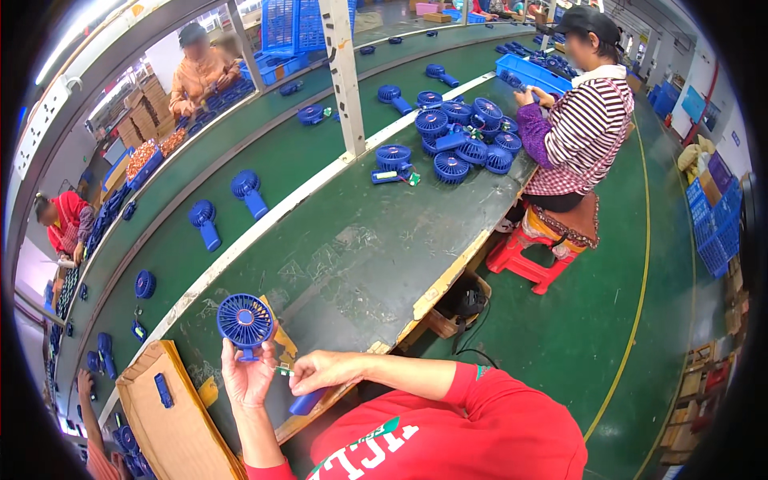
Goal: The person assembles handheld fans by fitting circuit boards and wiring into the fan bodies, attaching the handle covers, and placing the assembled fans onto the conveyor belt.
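Upright above the near end of the workbench is the round grille head of a blue handheld fan (246,320). My left hand (249,380) is closed around its base, with the fingers behind it. A small green circuit board (285,370) sticks out between my two hands. The fingers of my right hand (330,370) are closed at that board in a pinch. Just below the right hand is a smooth blue handle piece (307,402), near the bench edge. Whether the right palm also touches this piece, I cannot tell.
A cardboard sheet (172,420) with a blue part (163,390) on it lies left. Fans are piled (452,128) farther along the bench, before a co-worker on a red stool (532,260). A green conveyor (288,164) carries fans behind a white post (342,76). Another person's forearm (92,420) enters lower left.
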Motion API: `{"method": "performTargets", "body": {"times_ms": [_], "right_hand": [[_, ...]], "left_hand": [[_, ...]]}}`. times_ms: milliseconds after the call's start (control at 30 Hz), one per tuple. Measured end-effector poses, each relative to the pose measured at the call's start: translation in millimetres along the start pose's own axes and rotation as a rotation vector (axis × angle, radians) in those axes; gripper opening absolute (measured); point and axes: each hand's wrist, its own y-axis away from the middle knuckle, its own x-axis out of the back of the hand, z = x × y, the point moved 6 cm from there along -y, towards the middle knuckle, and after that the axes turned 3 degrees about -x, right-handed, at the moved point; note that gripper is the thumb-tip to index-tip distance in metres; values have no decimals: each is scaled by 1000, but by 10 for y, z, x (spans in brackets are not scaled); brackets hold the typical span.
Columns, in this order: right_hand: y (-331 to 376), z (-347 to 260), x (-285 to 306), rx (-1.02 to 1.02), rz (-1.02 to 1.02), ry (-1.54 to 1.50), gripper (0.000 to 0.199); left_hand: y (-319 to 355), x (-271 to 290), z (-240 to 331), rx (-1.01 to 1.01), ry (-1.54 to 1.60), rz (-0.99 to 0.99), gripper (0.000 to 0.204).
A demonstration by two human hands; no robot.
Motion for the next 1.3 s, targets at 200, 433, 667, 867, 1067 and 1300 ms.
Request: {"method": "performTargets", "body": {"times_ms": [200,433,667,867,1067,1300], "right_hand": [[84,-87,9,-58,-80,-176,43],[-32,91,-43,-112,25,-650,40],[24,97,-241,-180,-38,-487,37],[65,207,-221,-209,-54,-369,37],[-47,223,-247,-324,-56,-442,39],[-51,202,-200,-376,-141,-399,36]], "left_hand": [[141,-47,59,72,140,-27,73],[234,-183,58,87,161,-31,72],[199,-98,40,16,43,-7,62],[181,39,34,25,44,50,60],[317,15,152,5,-71,42,56],[234,-54,77,79,52,-59,56]]}}
